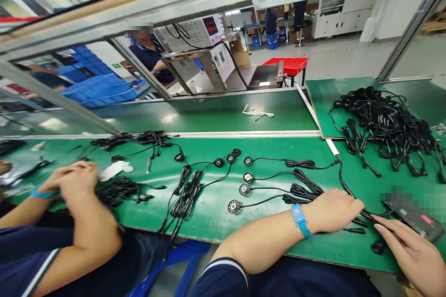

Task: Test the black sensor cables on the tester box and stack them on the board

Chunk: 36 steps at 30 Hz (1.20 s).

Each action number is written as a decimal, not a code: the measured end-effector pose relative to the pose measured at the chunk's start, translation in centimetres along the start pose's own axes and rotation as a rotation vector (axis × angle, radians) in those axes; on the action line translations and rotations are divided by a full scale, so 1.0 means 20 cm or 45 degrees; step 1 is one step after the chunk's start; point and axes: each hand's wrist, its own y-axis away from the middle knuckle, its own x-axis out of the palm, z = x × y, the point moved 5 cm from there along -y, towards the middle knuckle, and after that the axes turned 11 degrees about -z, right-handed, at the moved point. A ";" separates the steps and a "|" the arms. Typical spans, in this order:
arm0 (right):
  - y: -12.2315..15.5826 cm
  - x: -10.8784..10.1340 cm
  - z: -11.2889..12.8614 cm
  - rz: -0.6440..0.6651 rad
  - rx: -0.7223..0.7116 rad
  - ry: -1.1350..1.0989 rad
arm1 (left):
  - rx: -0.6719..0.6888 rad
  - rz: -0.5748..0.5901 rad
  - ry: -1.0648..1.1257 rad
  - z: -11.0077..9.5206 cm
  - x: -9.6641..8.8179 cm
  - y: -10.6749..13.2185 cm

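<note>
My left hand [337,211], with a blue wristband [300,219], is closed in a pinch on a black cable connector [365,216]. From the right, my right hand [413,248] pinches the same stretch of cable between thumb and fingers; the exact joint is partly hidden by the fingers. Loose cable ends [355,230] lie under and beside my left hand. Left of it, several black cables with round disc heads [234,206] are laid out in a row, their bundled coils [306,190] running toward my forearm. Right of my hands rests a dark box-shaped device [414,218].
A large heap of black cables [383,116] lies on a raised green board [324,102] at the back right. More bundles [188,195] lie left on the green table [216,222]. A co-worker's hands [78,178] are at the far left. A metal frame [209,4] crosses above.
</note>
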 end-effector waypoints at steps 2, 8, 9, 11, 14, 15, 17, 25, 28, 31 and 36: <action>0.00 0.00 0.01 0.055 -0.041 -0.017 | 0.061 0.012 0.039 -0.03 0.04 0.00; 0.01 0.00 0.05 0.036 -0.084 -0.037 | 0.087 0.018 0.030 -0.06 0.12 -0.01; 0.01 0.00 0.05 0.040 -0.085 -0.035 | 0.083 0.013 0.021 -0.06 0.12 -0.01; 0.02 0.00 0.04 0.046 -0.083 -0.023 | 0.073 0.011 0.001 -0.06 0.13 -0.01; 0.04 0.01 0.01 0.039 -0.082 0.026 | 0.066 0.012 -0.001 -0.07 0.13 -0.02; 0.04 0.01 0.00 0.038 -0.084 0.042 | 0.065 0.010 0.007 -0.07 0.13 -0.02; 0.05 0.02 -0.03 0.034 -0.087 0.065 | 0.056 -0.004 0.020 -0.08 0.12 -0.03; 0.05 0.02 -0.09 0.058 -0.080 0.036 | 0.060 0.000 0.045 -0.10 0.10 -0.06; 0.09 0.02 -0.11 0.021 -0.095 0.118 | -0.026 0.132 0.190 -0.07 0.14 -0.06; 0.13 0.04 -0.14 -0.005 -0.115 0.187 | -0.117 0.297 0.297 -0.03 0.18 -0.08; 0.11 0.03 -0.09 -0.043 -0.163 0.141 | -0.152 0.405 0.367 -0.02 0.18 -0.10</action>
